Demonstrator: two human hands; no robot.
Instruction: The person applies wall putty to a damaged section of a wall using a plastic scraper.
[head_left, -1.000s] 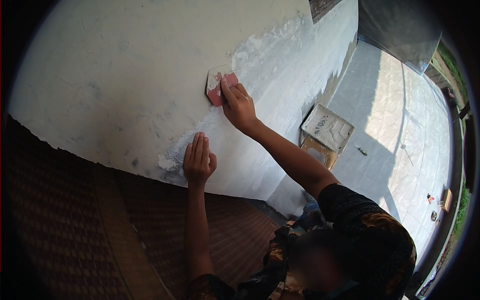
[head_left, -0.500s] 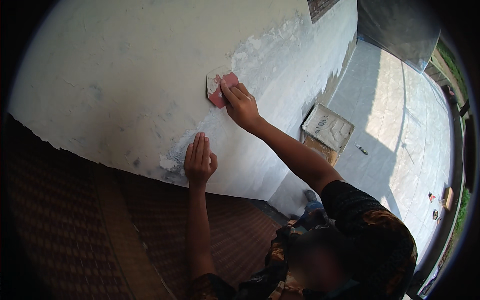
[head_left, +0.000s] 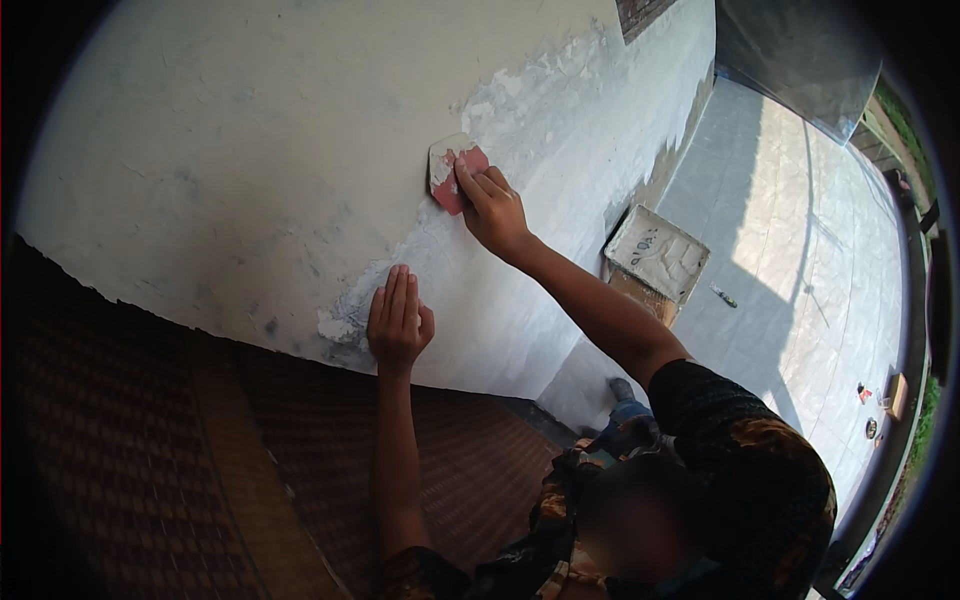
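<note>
My right hand grips a red putty spreader smeared with whitish putty, its flat face near or against the wall. The wall is pale, with a rougher, whiter patch of putty running diagonally across it. My left hand lies flat on the wall below and left of the spreader. Its fingers are stretched out, and it holds nothing.
A tray of white putty rests on a brown box by the wall. Beside it a small tool lies on the sheet-covered floor. A dark woven surface borders the wall's lower left edge. Small items lie at far right.
My right hand has slid the putty spreader a short way to the right across the wall. My left hand stays in nearly the same place.
</note>
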